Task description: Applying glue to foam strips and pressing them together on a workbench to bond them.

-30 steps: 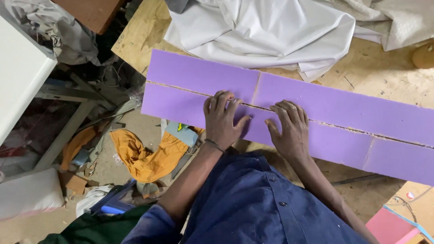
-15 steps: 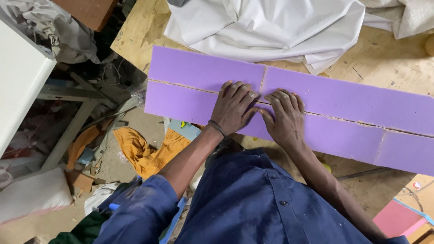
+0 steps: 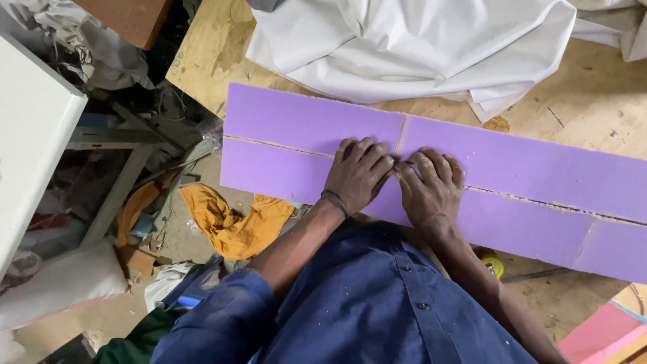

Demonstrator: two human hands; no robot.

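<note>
Long purple foam boards [image 3: 296, 125] lie side by side on a plywood table [image 3: 593, 87], with a lengthwise seam and a cross joint between pieces. My left hand [image 3: 357, 175] lies flat on the foam just left of the cross joint, fingers spread, a dark band at its wrist. My right hand [image 3: 431, 189] presses flat beside it, on the right of the joint, fingertips touching the left hand's. Neither hand holds anything. My blue shirt fills the bottom of the view.
A crumpled white cloth [image 3: 418, 40] lies on the table behind the foam. Left of the table the floor holds an orange rag [image 3: 232, 216], scraps and a white cabinet [image 3: 27, 128]. A pink foam piece [image 3: 600, 334] sits at bottom right, a small yellow object [image 3: 494, 264] beside my right forearm.
My hands have slid together toward the cross joint of the foam; they were apart a second ago and now touch at the fingertips. The view has shifted slightly.
</note>
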